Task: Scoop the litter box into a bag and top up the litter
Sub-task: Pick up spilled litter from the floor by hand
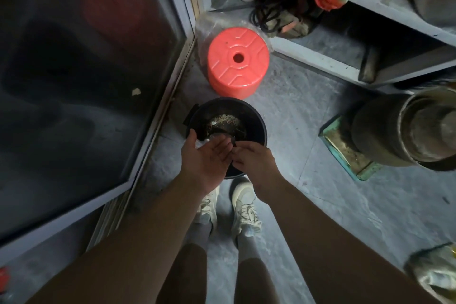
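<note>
While the person stands over a black bucket (256,128) on the grey floor (296,111), both hands meet above its near rim. Palm up, the left hand (206,155) lies spread with fingers relaxed. Beside it, the right hand (251,155) pinches a small dark scrap, too blurred to identify. Gritty residue lines the bucket's bottom. A red stool (238,60) stands just beyond, beside a glass door (86,69).

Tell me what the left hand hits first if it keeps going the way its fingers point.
Probably the right hand: the left hand lies palm up, fingers aimed toward it, above the black bucket. Depth is unclear.
</note>
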A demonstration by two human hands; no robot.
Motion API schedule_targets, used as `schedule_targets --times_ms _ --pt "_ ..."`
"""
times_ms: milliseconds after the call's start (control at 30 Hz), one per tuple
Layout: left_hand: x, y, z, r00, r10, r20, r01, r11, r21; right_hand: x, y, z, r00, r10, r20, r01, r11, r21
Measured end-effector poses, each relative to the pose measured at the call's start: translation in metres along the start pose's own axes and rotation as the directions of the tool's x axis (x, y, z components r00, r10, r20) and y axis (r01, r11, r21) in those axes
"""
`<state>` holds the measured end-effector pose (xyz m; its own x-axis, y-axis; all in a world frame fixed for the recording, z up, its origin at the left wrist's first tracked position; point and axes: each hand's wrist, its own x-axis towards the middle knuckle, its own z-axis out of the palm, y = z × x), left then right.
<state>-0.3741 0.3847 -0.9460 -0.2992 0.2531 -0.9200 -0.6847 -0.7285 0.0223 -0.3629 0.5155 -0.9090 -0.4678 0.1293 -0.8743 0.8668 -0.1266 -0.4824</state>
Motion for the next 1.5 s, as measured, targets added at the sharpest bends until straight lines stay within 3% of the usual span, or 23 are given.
schedule_targets --times_ms 67,133,200,300,400,467,600,700,800,900,967,1100,1167,1200,1233,1300,1333,1367,1400,1433,1467,1500 --pt "0.004 0.003 0.000 1.000 0.004 -0.018 -0.003 1.000 0.026 -0.001 -0.002 0.002 0.995 0.030 0.092 -0.041 0.992 0.116" --pt "0.006 0.005 0.000 0.999 0.000 -0.046 0.003 0.998 0.056 -0.001 -0.003 0.003 0.989 0.018 0.145 -0.031 0.996 0.086" --pt "0.008 0.006 0.000 0.999 -0.010 -0.040 0.013 0.997 0.075 -0.001 -0.004 0.005 0.994 0.004 0.111 -0.007 1.000 0.025" --pt "0.007 0.003 0.001 0.999 -0.030 0.042 0.028 0.998 0.061 -0.005 -0.003 0.019 0.987 -0.131 0.090 0.141 0.982 -0.123" --pt "0.004 -0.004 0.004 0.999 0.033 0.009 -0.033 0.998 0.054 -0.006 0.005 0.043 0.919 -0.258 0.299 0.360 0.858 -0.367" --pt "0.002 -0.001 0.004 0.995 0.102 -0.017 -0.100 0.987 0.123 -0.007 0.008 0.052 0.899 -0.262 0.351 0.410 0.785 -0.465" --pt "-0.010 0.013 0.005 0.993 0.005 0.117 -0.022 0.989 0.145 0.012 0.004 0.047 0.916 -0.222 0.335 0.375 0.771 -0.514" --pt "-0.021 0.016 0.010 0.988 0.030 0.149 -0.049 0.991 0.123 0.022 -0.003 0.040 0.973 -0.169 0.159 0.229 0.805 -0.547" --pt "-0.022 0.014 0.023 0.988 0.112 0.109 -0.125 0.985 0.121 0.017 -0.010 0.045 0.978 -0.157 0.141 0.202 0.886 -0.416" --pt "-0.022 0.009 0.038 0.989 0.130 0.069 -0.142 0.967 0.212 0.012 -0.009 0.052 0.986 -0.040 0.162 0.062 0.990 -0.130" --pt "-0.028 0.006 0.045 0.990 0.098 0.104 -0.119 0.966 0.228 0.019 -0.007 0.051 0.988 0.055 0.141 -0.061 0.997 0.040" --pt "-0.040 -0.002 0.047 0.970 0.097 0.221 -0.158 0.947 0.280 0.039 -0.002 0.035 0.968 0.233 0.094 -0.247 0.950 0.190" --pt "-0.040 -0.015 0.043 0.970 0.133 0.206 -0.226 0.806 0.547 0.029 -0.009 0.032 0.947 0.268 0.177 -0.311 0.905 0.290" --pt "-0.035 -0.021 0.036 0.959 0.204 0.197 -0.283 0.633 0.720 0.026 -0.010 0.030 0.947 0.251 0.202 -0.312 0.868 0.385" --pt "-0.029 -0.026 0.027 0.920 0.279 0.276 -0.372 0.393 0.841 0.022 -0.012 0.026 0.947 0.226 0.228 -0.313 0.809 0.497" --pt "-0.010 -0.024 0.006 0.796 0.255 0.550 -0.553 -0.065 0.831 0.016 -0.014 0.016 0.941 0.194 0.278 -0.335 0.652 0.680" --pt "0.005 -0.019 -0.003 0.756 0.180 0.629 -0.583 -0.250 0.773 0.016 -0.013 0.009 0.934 0.174 0.312 -0.352 0.600 0.719" --pt "0.017 -0.013 -0.008 0.762 0.143 0.632 -0.543 -0.391 0.743 0.015 -0.011 0.000 0.928 0.167 0.333 -0.364 0.595 0.716" --pt "0.029 -0.004 -0.011 0.799 0.150 0.582 -0.454 -0.483 0.749 0.016 -0.006 -0.008 0.923 0.152 0.354 -0.372 0.589 0.718" --pt "0.035 0.004 -0.010 0.840 0.204 0.502 -0.350 -0.503 0.790 0.018 -0.001 -0.016 0.922 0.129 0.366 -0.369 0.583 0.724" --pt "0.034 0.008 -0.006 0.856 0.268 0.443 -0.285 -0.471 0.835 0.020 0.005 -0.024 0.925 0.120 0.360 -0.361 0.570 0.738" --pt "0.029 0.007 -0.002 0.837 0.305 0.455 -0.309 -0.423 0.852 0.018 0.007 -0.029 0.930 0.106 0.351 -0.348 0.557 0.754"
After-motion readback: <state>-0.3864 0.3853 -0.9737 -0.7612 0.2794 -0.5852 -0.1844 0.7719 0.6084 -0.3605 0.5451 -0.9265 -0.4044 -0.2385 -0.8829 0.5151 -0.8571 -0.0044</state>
